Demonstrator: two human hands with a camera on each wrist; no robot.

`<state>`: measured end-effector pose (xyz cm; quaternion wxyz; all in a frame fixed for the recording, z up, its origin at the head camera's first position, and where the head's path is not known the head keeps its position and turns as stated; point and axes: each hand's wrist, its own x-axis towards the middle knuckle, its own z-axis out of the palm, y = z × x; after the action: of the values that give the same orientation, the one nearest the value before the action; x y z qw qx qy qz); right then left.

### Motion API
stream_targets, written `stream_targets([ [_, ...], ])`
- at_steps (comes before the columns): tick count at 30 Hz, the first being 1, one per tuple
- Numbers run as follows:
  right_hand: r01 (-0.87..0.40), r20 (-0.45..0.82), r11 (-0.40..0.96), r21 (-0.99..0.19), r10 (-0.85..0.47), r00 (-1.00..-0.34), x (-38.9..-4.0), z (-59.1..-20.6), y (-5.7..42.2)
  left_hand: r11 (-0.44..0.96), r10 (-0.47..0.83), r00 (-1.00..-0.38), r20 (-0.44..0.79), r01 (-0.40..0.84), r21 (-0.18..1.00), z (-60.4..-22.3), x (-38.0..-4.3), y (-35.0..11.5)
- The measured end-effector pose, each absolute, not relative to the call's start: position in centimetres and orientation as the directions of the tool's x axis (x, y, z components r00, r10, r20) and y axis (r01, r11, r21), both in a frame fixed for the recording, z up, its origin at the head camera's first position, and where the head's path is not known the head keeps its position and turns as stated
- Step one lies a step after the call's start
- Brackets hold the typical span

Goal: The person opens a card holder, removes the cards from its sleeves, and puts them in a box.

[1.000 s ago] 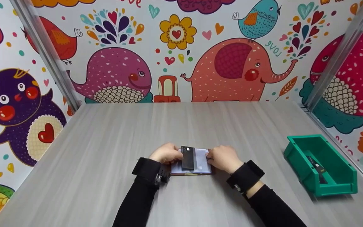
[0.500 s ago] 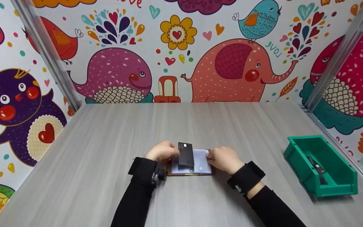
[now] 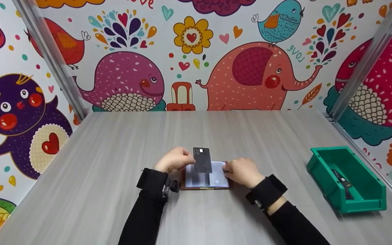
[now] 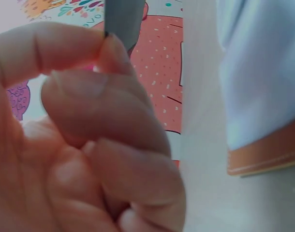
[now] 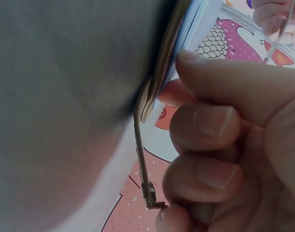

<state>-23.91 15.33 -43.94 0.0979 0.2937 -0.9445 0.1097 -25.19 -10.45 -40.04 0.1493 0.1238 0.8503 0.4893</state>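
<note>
My left hand (image 3: 175, 159) pinches a black bank card (image 3: 202, 160) by its left edge, between thumb and index finger. The card bears a pale chip and the letters VIP, and stands tilted up over an open card holder (image 3: 218, 178). Brown with clear plastic sleeves, the holder lies on the table; its stitched brown edge (image 4: 263, 150) shows in the left wrist view. At the holder's right side, my right hand (image 3: 244, 172) pinches its edge between thumb and index finger. A thin strap (image 5: 141, 154) with a snap juts from the holder in the right wrist view.
A green plastic bin (image 3: 362, 205) stands on the right of the grey table (image 3: 121, 136), with a dark card (image 3: 343, 182) inside. Walls printed with cartoon animals close off the back and both sides.
My left hand has lifted the black card up and away from the holder's left sleeve, uncovering more of the clear plastic. The right hand has stayed at the holder's edge.
</note>
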Motion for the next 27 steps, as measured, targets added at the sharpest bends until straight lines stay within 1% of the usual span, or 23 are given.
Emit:
stream_targets([
  [11, -0.551, 0.225, 0.805, -0.221, -0.507, -0.832, -23.9, -44.0, 15.7, 0.452, 0.394, -0.917, -0.064, 0.133, 0.882, -39.1, -24.8, -10.2],
  [18, -0.506, 0.204, 0.814, -0.286, -0.465, -0.862, -23.8, -43.8, 16.3, 0.434, 0.405, -0.912, -0.067, 0.128, 0.892, -38.7, -24.5, -9.9],
  [27, -0.49, 0.232, 0.794, -0.359, -0.433, -0.871, -23.9, -42.7, 17.1, 0.413, 0.426, -0.904, -0.045, 0.151, 0.898, -38.4, -24.2, -9.7],
])
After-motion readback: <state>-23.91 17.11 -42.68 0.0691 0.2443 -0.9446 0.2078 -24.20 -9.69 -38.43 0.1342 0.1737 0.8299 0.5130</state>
